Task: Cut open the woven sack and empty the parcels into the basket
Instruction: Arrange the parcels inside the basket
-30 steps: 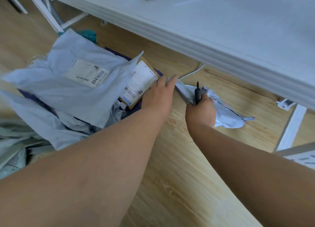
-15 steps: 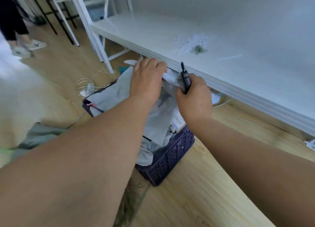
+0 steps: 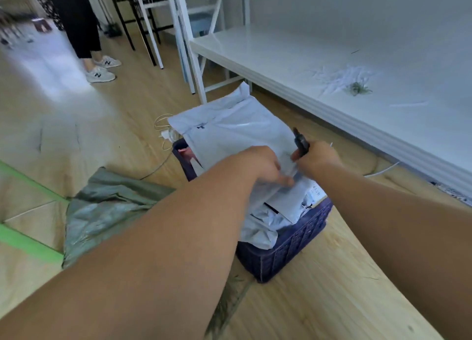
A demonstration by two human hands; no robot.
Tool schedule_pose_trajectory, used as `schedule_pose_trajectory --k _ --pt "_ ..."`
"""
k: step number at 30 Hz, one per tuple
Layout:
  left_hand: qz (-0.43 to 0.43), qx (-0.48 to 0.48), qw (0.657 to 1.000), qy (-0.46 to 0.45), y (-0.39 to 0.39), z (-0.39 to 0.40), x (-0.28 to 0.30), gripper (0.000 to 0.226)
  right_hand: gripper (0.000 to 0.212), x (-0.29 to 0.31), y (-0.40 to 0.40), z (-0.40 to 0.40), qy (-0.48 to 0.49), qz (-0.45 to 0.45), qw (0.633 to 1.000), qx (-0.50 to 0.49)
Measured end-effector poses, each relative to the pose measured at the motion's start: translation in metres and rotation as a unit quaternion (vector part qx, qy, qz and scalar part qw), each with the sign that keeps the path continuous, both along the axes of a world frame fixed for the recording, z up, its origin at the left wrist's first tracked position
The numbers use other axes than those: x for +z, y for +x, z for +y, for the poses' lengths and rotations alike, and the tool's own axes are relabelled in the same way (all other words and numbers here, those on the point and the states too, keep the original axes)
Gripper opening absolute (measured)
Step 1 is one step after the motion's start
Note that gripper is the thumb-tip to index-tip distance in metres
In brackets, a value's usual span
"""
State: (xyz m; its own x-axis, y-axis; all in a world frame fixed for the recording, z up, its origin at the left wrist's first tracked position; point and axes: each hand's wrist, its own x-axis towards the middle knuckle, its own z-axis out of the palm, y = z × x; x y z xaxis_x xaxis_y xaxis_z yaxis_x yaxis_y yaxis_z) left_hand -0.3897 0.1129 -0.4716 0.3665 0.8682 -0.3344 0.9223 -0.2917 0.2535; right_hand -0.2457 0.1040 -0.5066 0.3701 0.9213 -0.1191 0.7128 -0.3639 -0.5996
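Judging by their creased, glossy skins, the parcels (image 3: 237, 132) are thin plastic mailers: light, limp and slippery, likely to slide off one another unless pinched at an edge or corner, not pressed flat. They are heaped in the dark blue basket (image 3: 293, 247), which stands on the wooden floor just beside the white table (image 3: 319, 66); the top mailer rises well above the rim and overhangs the far side. The green woven sack (image 3: 107, 207) lies slack and flattened on the floor to the left of the basket, apparently emptied.

The left hand (image 3: 263, 166) rests on the upper mailers, fingers (image 3: 284, 180) curled down and pinching a fold of the plastic. The right hand (image 3: 316, 155) is clenched round a black cutter (image 3: 300, 141), whose tip points upward and away from the parcels; its lower fingers also appear to touch the same fold, though blur prevents certainty. Risk noted: the exposed cutter sits close to thin film.
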Motion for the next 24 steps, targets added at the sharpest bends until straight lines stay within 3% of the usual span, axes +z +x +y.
schedule_pose_trajectory --k 2,5,7,10,16,21,24 --pt "-0.041 0.029 0.998 0.036 -0.005 0.006 0.005 0.050 0.022 0.004 0.007 -0.004 0.020 -0.028 0.998 -0.046" --pt "0.059 0.059 0.981 0.174 -0.025 0.017 0.001 0.057 0.033 0.013 -0.002 -0.006 0.086 -0.117 0.988 -0.054" --pt "0.118 0.051 0.983 0.131 -0.036 0.020 -0.003 0.070 0.041 0.011 -0.020 -0.004 0.066 -0.112 0.991 0.016" --pt "0.146 0.068 0.986 0.033 -0.043 0.017 -0.017 0.081 0.031 -0.006 -0.043 -0.002 -0.035 -0.049 0.992 0.115" --pt "0.172 0.081 0.981 -0.029 -0.048 0.007 -0.058 0.083 0.034 -0.026 -0.040 -0.008 -0.097 -0.039 0.983 0.154" --pt "0.175 0.083 0.981 0.022 -0.043 0.012 -0.049 0.080 0.029 -0.023 -0.038 -0.006 0.001 0.024 0.995 0.094" --pt "0.094 0.119 0.984 0.092 -0.037 0.017 -0.032 0.065 0.021 -0.010 -0.037 -0.004 0.083 0.057 0.994 0.052"
